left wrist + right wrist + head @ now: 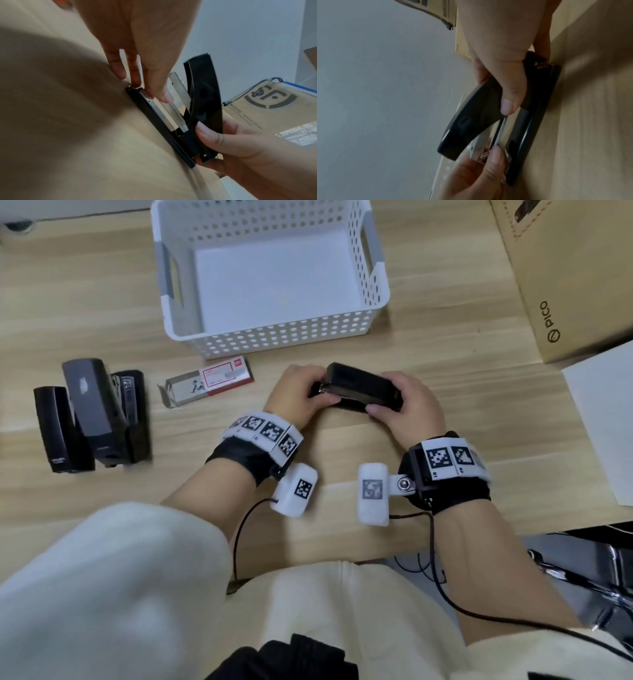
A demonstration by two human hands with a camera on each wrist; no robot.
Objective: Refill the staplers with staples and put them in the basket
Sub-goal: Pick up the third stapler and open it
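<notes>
Both hands [298, 395] [407, 402] are gripping the open black plastic stapler [359, 386], fingers curled, loading staples; closing its lid is next.

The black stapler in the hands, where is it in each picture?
Head view: the black stapler sits centre, below the white basket, between the left hand and right hand.
Left wrist view: right of centre, lid swung open.
Right wrist view: centre-right, base on the table.
Shared landmark: the cardboard box.
</notes>
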